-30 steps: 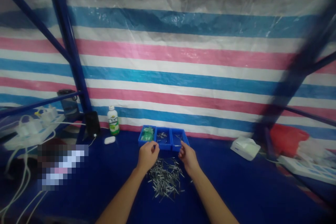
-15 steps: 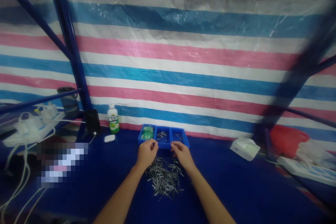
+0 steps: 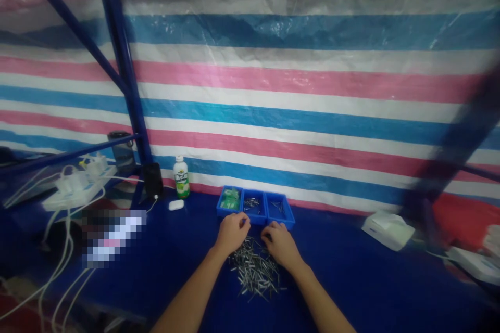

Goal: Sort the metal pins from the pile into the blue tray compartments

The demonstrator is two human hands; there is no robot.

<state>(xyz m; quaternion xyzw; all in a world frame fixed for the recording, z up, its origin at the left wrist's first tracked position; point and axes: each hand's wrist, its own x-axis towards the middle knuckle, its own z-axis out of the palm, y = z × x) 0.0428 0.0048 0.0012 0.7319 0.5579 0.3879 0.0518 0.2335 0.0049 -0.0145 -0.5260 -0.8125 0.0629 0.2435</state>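
Observation:
A loose pile of thin metal pins point(image 3: 255, 270) lies on the dark blue table. Behind it stand three blue bins side by side: the left bin point(image 3: 219, 212) holds green-and-white packets, the middle bin point(image 3: 255, 218) and the right bin point(image 3: 287, 213) hold some small metal pieces. My left hand point(image 3: 233, 231) is at the pile's upper left, just in front of the bins, fingers pinched on something too small to make out. My right hand point(image 3: 280, 242) hovers over the pile's upper right edge, its fingers curled together; what they hold is hidden.
A white-capped bottle point(image 3: 182, 179), a white case point(image 3: 176, 204) and a black device point(image 3: 152, 179) stand at the back left. Power strips with cables point(image 3: 78, 192) lie far left. A tissue pack point(image 3: 388, 230) and a red bag point(image 3: 461, 221) are on the right.
The view has shifted, so the scene sits further right. My right hand has come back from the right bin's front edge toward the pile. My left hand stays in front of the bins, fingers still pinched.

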